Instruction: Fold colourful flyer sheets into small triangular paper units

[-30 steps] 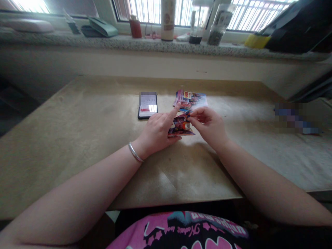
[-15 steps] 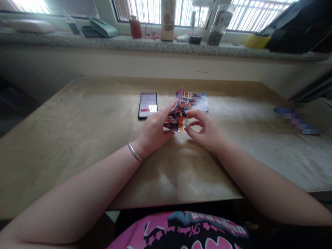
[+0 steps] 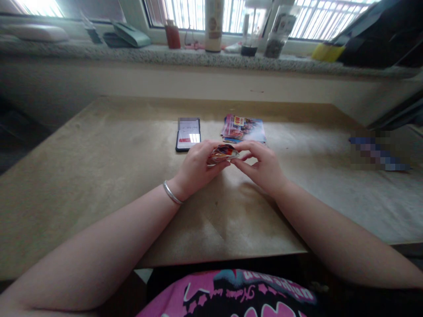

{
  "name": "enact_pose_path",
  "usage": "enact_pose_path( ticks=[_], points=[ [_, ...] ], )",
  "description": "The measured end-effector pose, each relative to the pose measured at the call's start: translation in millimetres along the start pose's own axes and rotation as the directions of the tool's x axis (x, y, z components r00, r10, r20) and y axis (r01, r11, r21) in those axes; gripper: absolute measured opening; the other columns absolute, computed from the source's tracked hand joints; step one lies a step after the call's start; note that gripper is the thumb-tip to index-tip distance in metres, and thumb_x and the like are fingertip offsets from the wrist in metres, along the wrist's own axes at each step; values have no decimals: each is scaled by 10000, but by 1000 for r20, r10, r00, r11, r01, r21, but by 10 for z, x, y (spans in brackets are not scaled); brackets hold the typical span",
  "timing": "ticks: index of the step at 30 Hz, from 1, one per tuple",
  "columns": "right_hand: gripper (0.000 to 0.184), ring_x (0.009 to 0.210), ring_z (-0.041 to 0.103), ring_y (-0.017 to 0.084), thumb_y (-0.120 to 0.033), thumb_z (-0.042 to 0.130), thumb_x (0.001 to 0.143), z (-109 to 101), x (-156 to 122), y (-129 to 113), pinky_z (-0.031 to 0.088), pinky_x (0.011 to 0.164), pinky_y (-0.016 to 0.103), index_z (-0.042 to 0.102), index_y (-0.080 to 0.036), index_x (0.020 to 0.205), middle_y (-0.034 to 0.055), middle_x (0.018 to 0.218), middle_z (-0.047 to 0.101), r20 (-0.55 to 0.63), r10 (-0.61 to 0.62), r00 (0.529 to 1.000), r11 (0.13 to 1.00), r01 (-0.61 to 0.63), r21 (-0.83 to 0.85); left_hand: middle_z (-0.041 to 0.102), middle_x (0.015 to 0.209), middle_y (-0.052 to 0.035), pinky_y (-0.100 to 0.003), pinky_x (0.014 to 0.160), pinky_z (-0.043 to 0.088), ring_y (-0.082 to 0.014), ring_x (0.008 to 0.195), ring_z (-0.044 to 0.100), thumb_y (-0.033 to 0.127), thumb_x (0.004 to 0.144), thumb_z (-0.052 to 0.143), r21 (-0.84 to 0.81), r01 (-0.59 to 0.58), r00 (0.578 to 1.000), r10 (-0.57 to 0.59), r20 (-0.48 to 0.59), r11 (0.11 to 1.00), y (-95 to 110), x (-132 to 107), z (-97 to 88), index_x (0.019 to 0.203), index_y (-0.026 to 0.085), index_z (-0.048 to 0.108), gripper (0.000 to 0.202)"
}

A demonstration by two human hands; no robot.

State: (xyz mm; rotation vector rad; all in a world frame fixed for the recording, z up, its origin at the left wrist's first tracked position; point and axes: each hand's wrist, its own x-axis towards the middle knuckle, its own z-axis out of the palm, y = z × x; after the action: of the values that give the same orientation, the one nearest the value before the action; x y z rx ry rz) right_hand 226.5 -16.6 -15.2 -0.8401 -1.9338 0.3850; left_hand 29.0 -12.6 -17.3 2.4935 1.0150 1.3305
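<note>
A small folded piece of colourful printed paper (image 3: 222,153), red, orange and white, is held a little above the table between both hands. My left hand (image 3: 200,165), with a silver bangle at the wrist, is closed round its left side, thumb along the near edge. My right hand (image 3: 262,165) pinches its right end between thumb and fingers. Just beyond lies a stack of glossy printed leaflets (image 3: 246,128) with a yellow price label on the top one. The underside of the folded paper is hidden.
A smartphone (image 3: 188,135) with a lit screen lies left of the leaflets. On the right of the table (image 3: 99,176) is a blurred blue packet-like thing (image 3: 380,154). Bottles, including a red one (image 3: 172,35), stand along the stone windowsill (image 3: 132,53) behind.
The paper has been pressed flatter and tipped, so its printed faces show less and its edge faces me. My fingers have closed in on it, uncovering more of the leaflet stack.
</note>
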Motion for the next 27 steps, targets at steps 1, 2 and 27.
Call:
enact_pose_path(
  ticks=[1,2,27],
  points=[
    [161,833,647,150,-251,657,804,-2,1,2,566,606,251,650,-244,965,15,915,682,-5,-2,1000,1000,2,-4,660,1015,-59,-320,828,495,-180,936,617,305,846,650,-16,-5,1000,5,5,1000,3,5,-7,1060,175,570,263],
    [155,832,647,152,-254,660,805,-4,0,6,567,609,254,655,-245,960,15,914,686,-12,-7,1000,1000,7,-9,663,1023,-58,-322,841,494,-178,948,616,300,851,645,-36,-14,1000,14,8,999,4,10,-13,1061,179,576,252],
    [70,857,658,173,-275,668,827,5,10,-29,552,708,325,712,-277,881,8,907,737,-60,-34,998,995,28,-93,705,888,-33,-313,797,513,-145,859,642,303,837,685,-184,-17,992,-7,-129,983,49,25,0,874,216,675,95]
  ],
)
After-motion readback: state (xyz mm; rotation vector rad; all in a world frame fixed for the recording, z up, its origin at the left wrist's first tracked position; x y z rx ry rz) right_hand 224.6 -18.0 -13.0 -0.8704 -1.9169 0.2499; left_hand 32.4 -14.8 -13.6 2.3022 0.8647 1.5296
